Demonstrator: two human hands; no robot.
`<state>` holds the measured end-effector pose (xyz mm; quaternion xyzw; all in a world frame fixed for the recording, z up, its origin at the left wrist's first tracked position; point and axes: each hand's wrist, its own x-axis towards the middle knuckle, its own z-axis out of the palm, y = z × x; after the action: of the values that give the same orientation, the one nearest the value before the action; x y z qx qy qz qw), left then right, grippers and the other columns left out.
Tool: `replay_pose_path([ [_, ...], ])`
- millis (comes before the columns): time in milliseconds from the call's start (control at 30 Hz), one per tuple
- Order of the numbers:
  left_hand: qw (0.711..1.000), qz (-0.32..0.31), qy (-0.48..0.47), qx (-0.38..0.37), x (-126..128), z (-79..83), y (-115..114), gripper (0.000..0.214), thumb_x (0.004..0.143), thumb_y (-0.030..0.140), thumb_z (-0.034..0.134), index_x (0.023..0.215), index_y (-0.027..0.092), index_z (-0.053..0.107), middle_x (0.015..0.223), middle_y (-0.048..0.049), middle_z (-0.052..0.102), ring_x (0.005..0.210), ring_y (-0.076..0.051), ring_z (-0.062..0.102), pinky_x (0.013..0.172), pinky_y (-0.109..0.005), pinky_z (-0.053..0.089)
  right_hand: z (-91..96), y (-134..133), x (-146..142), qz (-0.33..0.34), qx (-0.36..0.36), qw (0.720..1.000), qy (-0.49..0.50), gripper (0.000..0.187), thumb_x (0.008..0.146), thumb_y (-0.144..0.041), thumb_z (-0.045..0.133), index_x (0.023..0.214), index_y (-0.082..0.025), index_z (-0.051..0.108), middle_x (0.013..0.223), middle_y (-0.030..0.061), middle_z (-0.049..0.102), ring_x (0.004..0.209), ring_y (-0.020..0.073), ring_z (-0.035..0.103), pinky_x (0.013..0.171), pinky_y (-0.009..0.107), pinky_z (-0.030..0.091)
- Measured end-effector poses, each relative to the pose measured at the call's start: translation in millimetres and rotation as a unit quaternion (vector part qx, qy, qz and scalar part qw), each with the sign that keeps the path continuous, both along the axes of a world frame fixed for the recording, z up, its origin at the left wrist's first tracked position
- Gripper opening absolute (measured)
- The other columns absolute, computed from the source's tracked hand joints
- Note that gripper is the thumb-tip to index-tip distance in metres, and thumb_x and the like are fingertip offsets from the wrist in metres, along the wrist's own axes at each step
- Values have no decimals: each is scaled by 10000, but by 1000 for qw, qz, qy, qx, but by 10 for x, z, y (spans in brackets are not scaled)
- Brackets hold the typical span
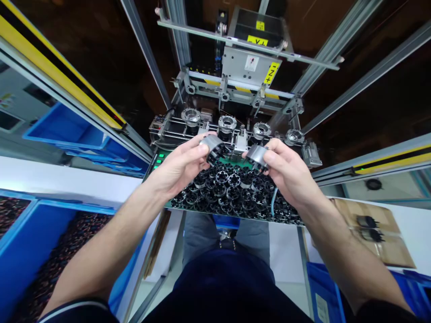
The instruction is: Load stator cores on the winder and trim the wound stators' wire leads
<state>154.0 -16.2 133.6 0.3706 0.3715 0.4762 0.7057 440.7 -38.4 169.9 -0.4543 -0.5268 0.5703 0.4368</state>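
My left hand (183,163) is closed around a stator core (213,146), a grey metal ring with black plastic prongs, tilted with its prongs facing down and right. A second, similar stator core (257,155) is gripped between the thumb and fingers of my right hand (286,163), prongs down. The two cores are apart, held above a heap of more such cores (225,186) on the green bench top. Beyond my hands, a row of round metal fixtures (227,123) stands on the machine.
A machine head (251,67) with yellow labels rises behind the fixtures. Yellow light guards (67,67) flank both sides. Blue bins (43,242) with small dark parts stand at left. Two more cores (370,228) lie on cardboard (393,251) at right.
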Motion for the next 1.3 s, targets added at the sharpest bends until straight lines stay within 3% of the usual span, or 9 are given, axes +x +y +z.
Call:
replay_pose_path([
  [167,998,-49,-27,-29,120,169,-153,657,649,577,1213,1142,210,979,1028,-45,782,775,-82,621,706,-167,633,137,-166,48,39,-56,994,85,679,889,-510,1053,1468,-338,742,1349,77,828,768,141,610,541,266,421],
  [267,996,-71,-34,-29,167,194,-178,639,649,563,1216,1130,213,982,1029,-53,787,767,-83,622,643,-141,572,132,-201,96,85,-62,988,110,569,883,-420,1040,1380,-321,780,1473,72,797,679,92,595,505,256,435],
  [467,995,-102,-15,-4,233,200,-152,615,685,576,1186,1158,247,971,927,-9,721,638,-47,499,541,-137,456,41,-200,88,104,-61,986,114,492,972,-492,1029,1260,-325,667,1257,32,833,744,111,715,603,220,568],
  [600,995,-104,2,-7,229,126,-85,616,684,633,1168,1099,229,956,911,-17,714,621,-52,491,516,-144,407,-20,-144,67,118,-69,986,94,518,1045,-524,969,1438,-342,684,1455,75,798,605,39,613,488,191,478],
  [700,994,-107,-7,-6,219,52,-15,586,710,620,1166,1113,246,961,882,-4,705,595,-41,477,494,-136,384,-69,-76,67,117,-55,988,80,430,1029,-476,993,1333,-313,736,1432,51,774,630,31,654,517,184,504],
  [833,994,-105,-13,-18,209,-15,116,540,722,592,1171,1088,254,964,815,26,665,520,-8,410,453,-133,341,-138,56,65,82,-42,994,63,441,1021,-493,1005,1361,-343,768,1133,-2,727,696,58,691,585,172,547],
  [1100,997,-55,57,-14,100,-204,503,540,672,487,1181,1098,236,963,964,-16,774,611,-37,505,527,-168,438,-273,368,11,74,-92,992,40,522,944,-453,1050,1381,-303,807,1178,19,754,669,54,663,541,173,526],
  [1200,989,-31,141,33,-19,-331,725,615,700,508,1145,1210,223,951,1042,-53,825,677,-86,558,571,-224,436,-363,538,15,56,-61,996,12,558,927,-443,1049,1414,-307,816,1164,19,745,673,65,642,551,203,525],
  [1300,948,11,293,124,-187,-445,1026,736,711,532,1128,1334,200,918,763,8,740,618,-108,492,614,-279,344,-503,832,94,0,4,997,-78,644,852,-459,1072,1410,-283,804,1223,46,742,671,81,626,560,249,510],
])
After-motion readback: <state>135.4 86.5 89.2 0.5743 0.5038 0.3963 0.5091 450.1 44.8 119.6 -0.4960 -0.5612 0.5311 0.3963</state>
